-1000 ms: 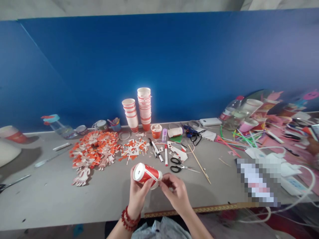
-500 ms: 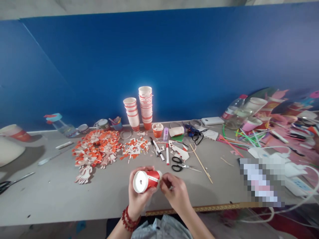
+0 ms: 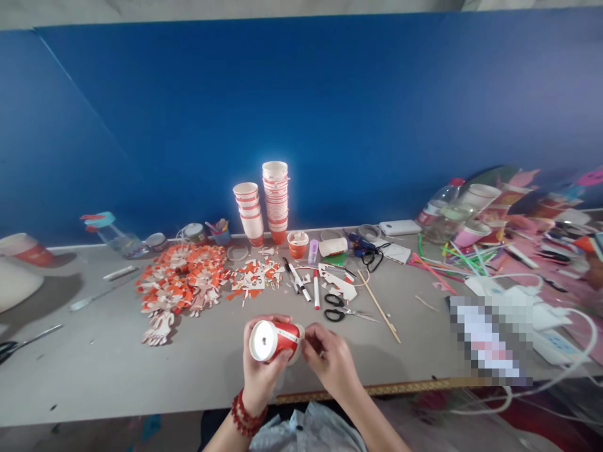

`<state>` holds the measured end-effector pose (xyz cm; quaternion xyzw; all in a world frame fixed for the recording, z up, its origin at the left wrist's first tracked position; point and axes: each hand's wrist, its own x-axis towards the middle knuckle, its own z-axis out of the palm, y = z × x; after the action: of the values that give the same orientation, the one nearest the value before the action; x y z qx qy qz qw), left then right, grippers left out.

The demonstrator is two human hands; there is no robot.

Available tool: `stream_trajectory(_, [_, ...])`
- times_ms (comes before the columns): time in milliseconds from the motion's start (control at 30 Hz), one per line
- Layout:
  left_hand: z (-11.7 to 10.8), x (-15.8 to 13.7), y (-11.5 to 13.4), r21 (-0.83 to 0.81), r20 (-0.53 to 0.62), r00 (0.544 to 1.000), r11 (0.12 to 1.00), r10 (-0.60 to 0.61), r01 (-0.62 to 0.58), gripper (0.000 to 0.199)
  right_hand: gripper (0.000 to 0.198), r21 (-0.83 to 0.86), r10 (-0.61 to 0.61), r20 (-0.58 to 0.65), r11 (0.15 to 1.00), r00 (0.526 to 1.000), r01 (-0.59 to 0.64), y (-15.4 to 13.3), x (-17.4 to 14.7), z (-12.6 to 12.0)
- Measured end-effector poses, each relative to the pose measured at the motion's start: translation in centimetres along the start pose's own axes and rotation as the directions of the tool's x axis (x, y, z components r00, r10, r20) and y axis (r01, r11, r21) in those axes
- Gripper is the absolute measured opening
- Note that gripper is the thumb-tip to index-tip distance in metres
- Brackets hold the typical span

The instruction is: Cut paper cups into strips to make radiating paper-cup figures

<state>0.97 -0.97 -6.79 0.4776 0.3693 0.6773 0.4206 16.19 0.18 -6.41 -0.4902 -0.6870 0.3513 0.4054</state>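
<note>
My left hand (image 3: pixel 260 370) is wrapped round a red and white paper cup (image 3: pixel 284 339), held sideways just above the near part of the table. The cup's white base, with a small dark hole in it, faces left and towards me. At its other end, the fingers of my right hand (image 3: pixel 330 358) are pinched together against the pale rim; exactly which bit they grip is partly hidden. Beyond the hands lie black-handled scissors (image 3: pixel 346 309), a red-and-white marker (image 3: pixel 316 290) and cut paper scraps (image 3: pixel 257 278).
Two tall stacks of paper cups (image 3: pixel 275 201) stand by the blue panel (image 3: pixel 330 113). Left of them is a heap of orange and white paper cut-outs (image 3: pixel 181 276). A wooden stick (image 3: pixel 379 307), a glue gun (image 3: pixel 362 245) and a white power strip (image 3: pixel 556 345) with cables lie rightward.
The cup has turned slightly in my left hand, and more of a pale edge shows at its right end. My right fingers stay close to that rim.
</note>
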Motion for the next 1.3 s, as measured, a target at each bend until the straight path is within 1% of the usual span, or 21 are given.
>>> stream_trajectory(100, [0.2, -0.1, 0.5, 0.027, -0.002, 1.000, 1.000, -0.002, 0.002, 0.045, 0.012, -0.083, -0.003, -0.014, 0.997, 1.000, 0.002, 0.0, 0.2, 0.0])
stream_trajectory(200, [0.4, -0.1, 0.7, 0.061, -0.028, 1.000, 0.998, 0.002, 0.000, 0.045, 0.013, -0.179, -0.048, -0.001, 0.983, 0.999, 0.047, 0.0, 0.2, 0.0])
stream_trajectory(300, [0.4, -0.2, 0.5, 0.077, -0.049, 0.999, 0.997, 0.009, -0.005, 0.046, 0.017, -0.270, -0.102, -0.003, 0.958, 0.995, 0.097, 0.1, 0.2, 0.2])
stream_trajectory(400, [0.3, -0.3, 0.3, 0.076, -0.053, 0.999, 0.997, -0.005, 0.009, 0.046, 0.019, -0.322, -0.120, -0.004, 0.940, 0.993, 0.112, 0.2, 0.1, 0.2])
stream_trajectory(567, [0.2, -0.2, 0.3, 0.048, -0.053, 0.997, 0.998, -0.047, 0.050, 0.045, 0.025, -0.266, -0.082, 0.039, 0.960, 0.996, 0.089, 0.0, 0.1, -0.6])
stream_trajectory(700, [0.3, -0.1, 0.4, 0.031, -0.037, 0.998, 0.998, -0.045, 0.046, 0.044, 0.021, -0.221, -0.066, 0.076, 0.972, 0.995, 0.081, -0.4, 0.1, -1.3])
stream_trajectory(767, [0.3, -0.1, 0.3, 0.013, -0.030, 0.998, 0.998, -0.059, 0.060, 0.043, 0.021, -0.169, -0.040, 0.109, 0.984, 0.993, 0.058, -0.5, 0.1, -1.4])
stream_trajectory(833, [0.3, -0.1, 0.3, -0.009, -0.022, 0.996, 0.997, -0.081, 0.081, 0.044, 0.023, -0.156, -0.043, 0.125, 0.986, 0.991, 0.062, -0.4, 0.1, -1.5])
stream_trajectory(967, [0.4, -0.1, 0.2, -0.033, -0.012, 0.995, 0.995, -0.098, 0.097, 0.045, 0.022, -0.289, -0.147, 0.068, 0.944, 0.987, 0.160, -0.1, 0.1, -1.4])
stream_trajectory(1100, [0.5, -0.2, 0.1, -0.038, -0.028, 0.993, 0.992, -0.119, 0.118, 0.044, 0.024, -0.332, -0.184, 0.036, 0.925, 0.982, 0.185, 0.1, 0.1, -1.3])
stream_trajectory(1200, [0.6, -0.3, 0.1, -0.031, -0.054, 0.991, 0.992, -0.121, 0.120, 0.044, 0.023, -0.315, -0.171, 0.029, 0.933, 0.985, 0.171, 0.0, 0.1, -1.4])
stream_trajectory(1300, [0.6, -0.3, 0.0, -0.042, -0.057, 0.990, 0.991, -0.130, 0.127, 0.043, 0.024, -0.186, -0.078, 0.053, 0.979, 0.996, 0.087, -0.1, 0.1, -1.6])
